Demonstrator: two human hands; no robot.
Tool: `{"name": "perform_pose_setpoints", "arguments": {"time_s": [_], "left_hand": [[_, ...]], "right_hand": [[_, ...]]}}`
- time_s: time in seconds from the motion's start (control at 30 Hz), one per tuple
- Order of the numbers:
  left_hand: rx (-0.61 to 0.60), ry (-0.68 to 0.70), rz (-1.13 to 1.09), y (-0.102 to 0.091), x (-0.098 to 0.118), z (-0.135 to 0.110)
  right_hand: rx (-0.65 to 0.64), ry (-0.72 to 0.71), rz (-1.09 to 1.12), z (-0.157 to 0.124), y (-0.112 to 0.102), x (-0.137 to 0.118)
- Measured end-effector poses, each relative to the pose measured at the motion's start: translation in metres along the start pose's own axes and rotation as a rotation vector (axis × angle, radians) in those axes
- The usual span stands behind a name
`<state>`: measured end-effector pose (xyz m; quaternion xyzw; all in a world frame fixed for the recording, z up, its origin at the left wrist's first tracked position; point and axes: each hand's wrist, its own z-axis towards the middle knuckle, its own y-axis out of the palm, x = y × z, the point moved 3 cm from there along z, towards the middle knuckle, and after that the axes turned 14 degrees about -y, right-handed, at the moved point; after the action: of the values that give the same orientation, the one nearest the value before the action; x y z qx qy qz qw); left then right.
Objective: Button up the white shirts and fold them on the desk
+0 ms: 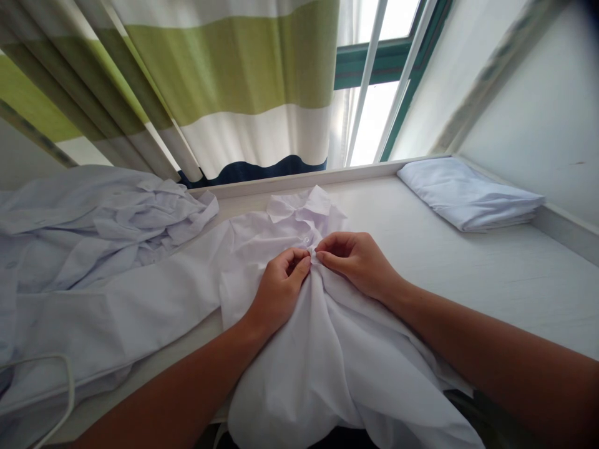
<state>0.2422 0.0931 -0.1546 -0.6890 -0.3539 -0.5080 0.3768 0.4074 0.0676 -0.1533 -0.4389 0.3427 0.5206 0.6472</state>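
Note:
A white collared shirt lies in front of me, its collar toward the window and its lower part hanging over the near edge. My left hand pinches the front placket between thumb and fingers. Right beside it, my right hand grips the same strip of cloth, fingertips almost touching the left ones. Folds spread downward from the pinched spot. Whatever button sits between the fingertips is too small and covered to make out.
A heap of white shirts covers the left of the white tabletop. One folded white garment rests at the back right, by the raised rim. Striped curtains and a barred window are behind. A pale cable loops at lower left.

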Motion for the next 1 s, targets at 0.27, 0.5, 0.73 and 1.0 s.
{"name": "perform_pose_setpoints", "arguments": {"time_s": [0.27,0.5,0.73,1.0], "left_hand": [[-0.028,-0.081,-0.112,-0.001,-0.006,0.002],[-0.062,-0.139,-0.219,0.001,-0.007,0.001],[-0.147,-0.161,-0.291,0.003,-0.010,0.004],[-0.140,-0.158,-0.279,0.002,-0.012,0.002]], "right_hand": [[-0.003,-0.026,0.014,0.000,0.002,-0.005],[0.009,-0.053,0.077,0.000,0.003,-0.004],[0.013,-0.074,0.083,-0.001,0.004,-0.007],[0.012,-0.247,-0.126,-0.003,0.004,-0.016]]}}
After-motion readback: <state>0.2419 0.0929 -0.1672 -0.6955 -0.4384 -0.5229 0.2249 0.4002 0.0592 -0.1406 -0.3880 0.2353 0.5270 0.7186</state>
